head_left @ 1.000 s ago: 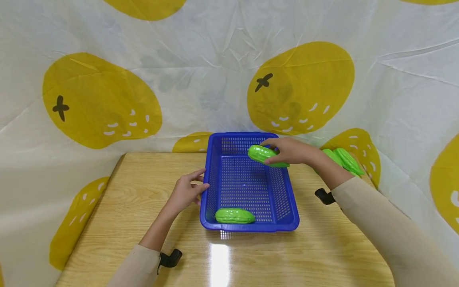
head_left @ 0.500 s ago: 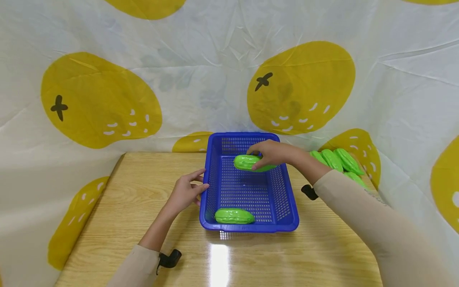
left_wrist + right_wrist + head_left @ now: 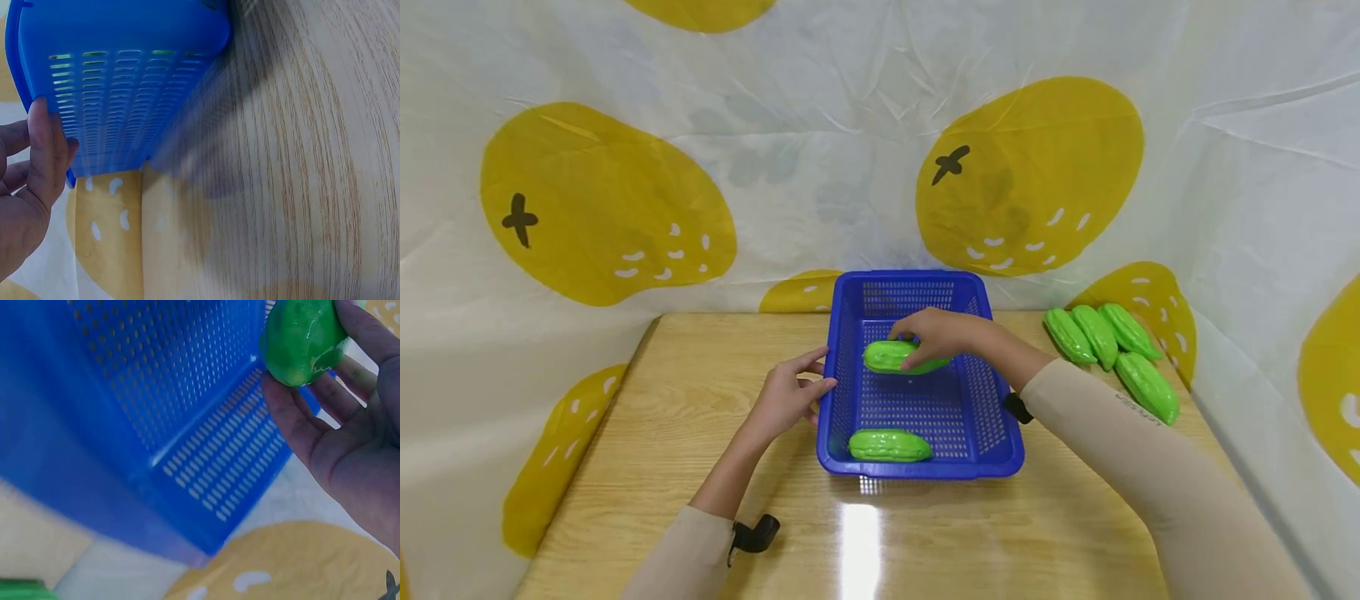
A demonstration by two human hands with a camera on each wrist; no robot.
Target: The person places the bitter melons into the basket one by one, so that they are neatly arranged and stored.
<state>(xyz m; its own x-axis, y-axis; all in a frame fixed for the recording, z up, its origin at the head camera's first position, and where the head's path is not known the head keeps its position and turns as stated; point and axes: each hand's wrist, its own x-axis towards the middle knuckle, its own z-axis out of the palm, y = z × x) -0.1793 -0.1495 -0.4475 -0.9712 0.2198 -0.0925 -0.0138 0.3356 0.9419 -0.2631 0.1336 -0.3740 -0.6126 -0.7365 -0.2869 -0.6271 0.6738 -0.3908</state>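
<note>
My right hand (image 3: 942, 333) grips a glossy green bitter melon (image 3: 883, 357) from above, thumb on the near side and fingers on the far side. It is over the inside of the blue perforated basket (image 3: 925, 472), lying crosswise; its right end is partly hidden. In the right wrist view the same bitter melon (image 3: 300, 344) sits between thumb and fingertips. My left hand (image 3: 786, 400) touches the basket's left rim with fairly straight fingers, and in the left wrist view its fingers (image 3: 42, 140) rest against the outer wall. A second bitter melon (image 3: 890, 446) lies along the basket's near end.
Several more green bitter melons (image 3: 1096, 336) lie grouped on the right of the wooden table (image 3: 700, 383), one (image 3: 1147, 387) nearer than the others. A white cloth (image 3: 820, 192) with yellow fruit prints hangs behind the table and along its sides.
My right hand has carried the bitter melon leftward and toward me, from the basket's far right side to over its middle. The left hand has stayed at the rim.
</note>
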